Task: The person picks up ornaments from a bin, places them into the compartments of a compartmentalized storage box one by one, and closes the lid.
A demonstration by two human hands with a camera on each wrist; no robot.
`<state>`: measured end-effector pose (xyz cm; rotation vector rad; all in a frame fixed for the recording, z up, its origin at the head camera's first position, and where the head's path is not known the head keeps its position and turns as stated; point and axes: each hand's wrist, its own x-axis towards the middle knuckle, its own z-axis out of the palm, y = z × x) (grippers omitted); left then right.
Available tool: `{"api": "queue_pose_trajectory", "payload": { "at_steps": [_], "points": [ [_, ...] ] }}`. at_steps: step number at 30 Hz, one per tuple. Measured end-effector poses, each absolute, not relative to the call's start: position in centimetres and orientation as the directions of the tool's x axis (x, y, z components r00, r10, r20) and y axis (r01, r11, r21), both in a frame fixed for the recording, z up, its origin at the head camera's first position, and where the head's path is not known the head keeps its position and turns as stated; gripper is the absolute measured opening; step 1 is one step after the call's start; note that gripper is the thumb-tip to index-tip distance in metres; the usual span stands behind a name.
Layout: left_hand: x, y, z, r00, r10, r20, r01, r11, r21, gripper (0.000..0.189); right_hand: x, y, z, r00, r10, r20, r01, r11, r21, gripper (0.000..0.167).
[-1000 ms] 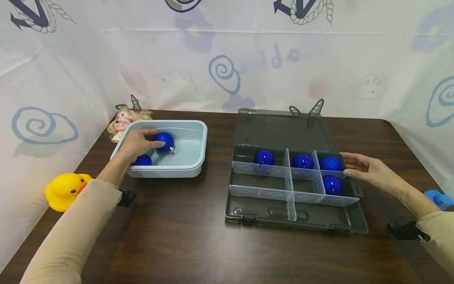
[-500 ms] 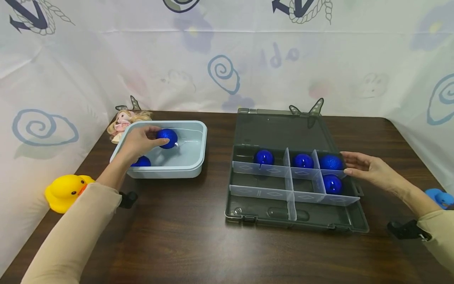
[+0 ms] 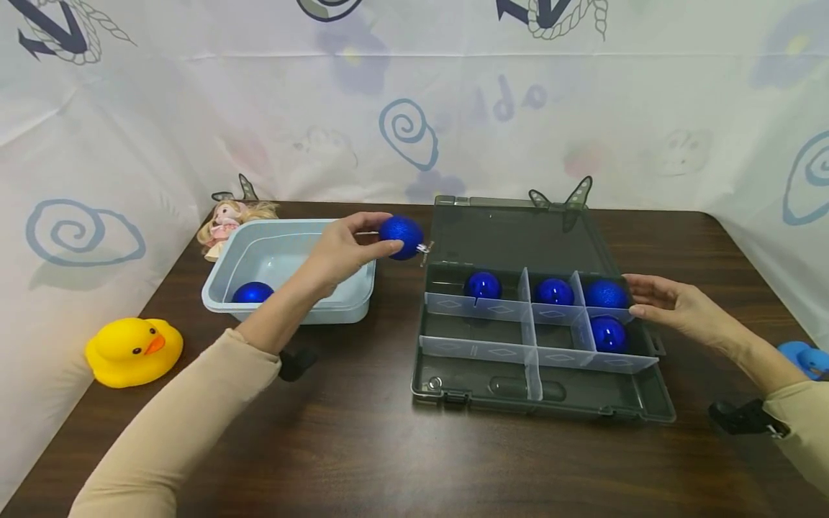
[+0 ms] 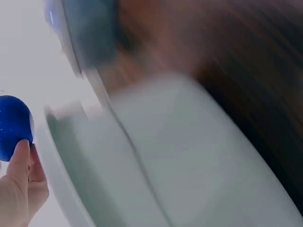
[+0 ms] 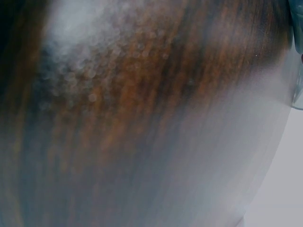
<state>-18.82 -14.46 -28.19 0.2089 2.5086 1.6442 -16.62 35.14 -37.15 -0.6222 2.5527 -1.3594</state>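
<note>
A ball [image 3: 401, 237] is clamped by the thumb and fingers of the left hand [image 3: 343, 252], between tub [image 3: 352, 303] and case [image 3: 479, 327]. The right hand [image 3: 680, 308] is placed at the case's right edge, thumb and fingers apart.

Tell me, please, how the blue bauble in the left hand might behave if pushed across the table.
The round blue bauble would probably roll, perhaps unevenly because of its protruding silver cap. It may be fairly light, since the left hand merely pinches it. Its grainy surface suggests it might not be very slippery.
</note>
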Motion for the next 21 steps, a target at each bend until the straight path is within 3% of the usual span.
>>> {"api": "queue_pose_trajectory", "payload": {
  "at_steps": [11, 21],
  "points": [
    [-18.0, -3.8, -29.8, -0.89, 0.445, -0.096, 0.09, 0.378, 0.921, 0.05, -16.7, 35.0, -37.2, -0.901, -0.433, 0.02, -0.265, 0.515, -0.815, 0.053],
    [-17.0, 1.3, -31.0, -0.843, 0.528, -0.104, 0.155, 0.423, 0.893, 0.057, -16.6, 35.2, -37.2, -0.911, -0.412, 0.02, -0.254, 0.523, -0.814, 0.053]
  ]
}}
